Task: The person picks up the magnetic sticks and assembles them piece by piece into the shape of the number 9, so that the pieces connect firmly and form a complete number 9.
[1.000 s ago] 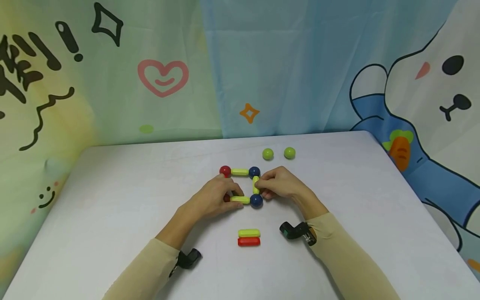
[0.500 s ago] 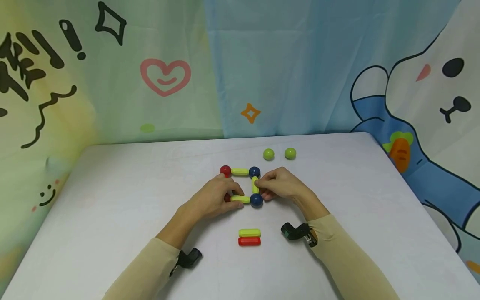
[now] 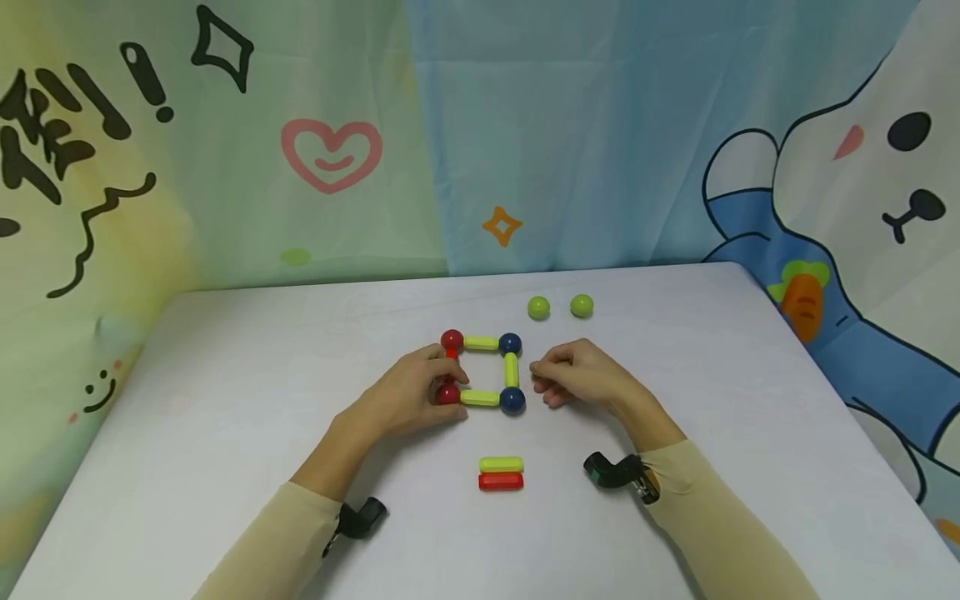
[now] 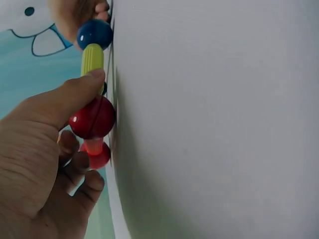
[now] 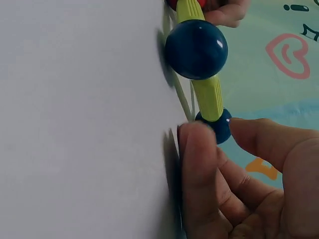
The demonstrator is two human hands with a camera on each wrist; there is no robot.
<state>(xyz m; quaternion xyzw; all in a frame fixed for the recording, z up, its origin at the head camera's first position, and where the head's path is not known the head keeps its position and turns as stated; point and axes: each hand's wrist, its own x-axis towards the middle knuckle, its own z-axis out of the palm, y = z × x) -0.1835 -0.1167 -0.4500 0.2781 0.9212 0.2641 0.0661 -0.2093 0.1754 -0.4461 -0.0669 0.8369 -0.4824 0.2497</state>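
Toy construction rods and balls form a closed square on the table. Its left side is a red rod (image 3: pixel 452 355) between a far red ball (image 3: pixel 452 340) and a near red ball (image 3: pixel 447 394). Yellow rods (image 3: pixel 480 399) make the other sides, with a far blue ball (image 3: pixel 510 343) and a near blue ball (image 3: pixel 512 401) at the right corners. My left hand (image 3: pixel 408 387) is loosely around the near red ball, thumb in front and fingers over the red rod. Just right of the square, my right hand (image 3: pixel 581 375) holds nothing, thumb and fingertips apart in the right wrist view.
Two green balls (image 3: pixel 538 307) lie behind the square to the right. A loose yellow rod (image 3: pixel 502 464) and a loose red rod (image 3: pixel 501 481) lie side by side in front. A printed cloth (image 3: pixel 562 150) hangs behind the white table (image 3: pixel 225 400).
My right hand has let go of the right yellow rod and drawn off to the right. My left hand has slid left, uncovering the red rod and near red ball.
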